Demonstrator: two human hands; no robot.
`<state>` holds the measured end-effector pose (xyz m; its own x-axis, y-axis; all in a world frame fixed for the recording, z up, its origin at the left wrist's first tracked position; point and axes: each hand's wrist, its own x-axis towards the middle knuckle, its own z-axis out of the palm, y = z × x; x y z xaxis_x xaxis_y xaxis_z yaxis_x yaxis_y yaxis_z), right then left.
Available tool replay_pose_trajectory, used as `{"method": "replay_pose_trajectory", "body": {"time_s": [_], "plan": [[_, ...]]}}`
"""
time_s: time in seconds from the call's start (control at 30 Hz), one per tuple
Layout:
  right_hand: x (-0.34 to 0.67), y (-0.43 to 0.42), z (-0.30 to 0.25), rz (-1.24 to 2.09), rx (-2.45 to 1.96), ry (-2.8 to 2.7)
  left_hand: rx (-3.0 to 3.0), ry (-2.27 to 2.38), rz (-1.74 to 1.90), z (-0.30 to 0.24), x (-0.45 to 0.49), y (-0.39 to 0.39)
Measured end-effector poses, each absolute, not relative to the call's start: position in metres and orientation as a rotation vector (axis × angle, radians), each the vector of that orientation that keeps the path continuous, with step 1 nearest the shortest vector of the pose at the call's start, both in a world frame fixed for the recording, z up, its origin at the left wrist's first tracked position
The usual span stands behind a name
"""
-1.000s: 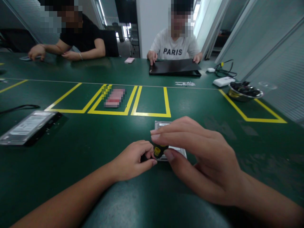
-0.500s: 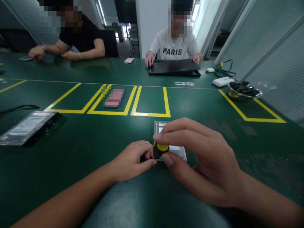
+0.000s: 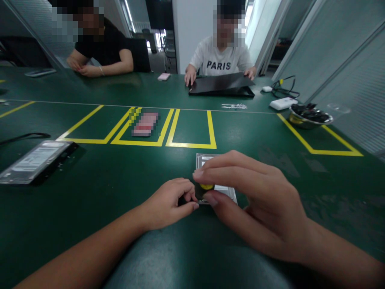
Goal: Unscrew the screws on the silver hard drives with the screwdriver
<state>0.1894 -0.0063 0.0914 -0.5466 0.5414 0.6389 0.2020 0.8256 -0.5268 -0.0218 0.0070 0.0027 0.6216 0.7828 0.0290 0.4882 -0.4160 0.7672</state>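
Note:
A small silver hard drive (image 3: 224, 189) lies flat on the green table (image 3: 105, 184), right in front of me. My right hand (image 3: 252, 200) pinches the black-and-yellow handle of a screwdriver (image 3: 203, 189) between thumb and fingers, upright over the drive's near left corner. My left hand (image 3: 167, 202) is closed beside it, thumb and fingers pressed on the drive's left edge at the tool's lower end. The screwdriver's tip is hidden by my fingers.
A bigger drive in a black frame (image 3: 36, 160) lies at the left. Yellow tape boxes (image 3: 191, 144) mark the table's middle. A metal bowl (image 3: 309, 116) and a white box (image 3: 282, 103) stand at the right. Two other people sit across; one holds a black laptop (image 3: 221, 85).
My right fingers have shifted around the screwdriver handle, covering more of its yellow top. The person at the far left drew a hand back from the phone.

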Motion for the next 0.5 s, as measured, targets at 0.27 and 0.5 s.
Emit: {"method": "replay_pose_trajectory", "body": {"time_s": [0.27, 0.5], "plan": [[0.1897, -0.006, 0.0909, 0.516, -0.554, -2.114, 2.093, 1.007, 0.507, 0.0011, -0.0224, 0.0064], [0.1893, -0.0068, 0.0921, 0.543, -0.589, -2.106, 2.074, 0.982, 0.509, 0.0029, -0.0231, 0.007]]}}
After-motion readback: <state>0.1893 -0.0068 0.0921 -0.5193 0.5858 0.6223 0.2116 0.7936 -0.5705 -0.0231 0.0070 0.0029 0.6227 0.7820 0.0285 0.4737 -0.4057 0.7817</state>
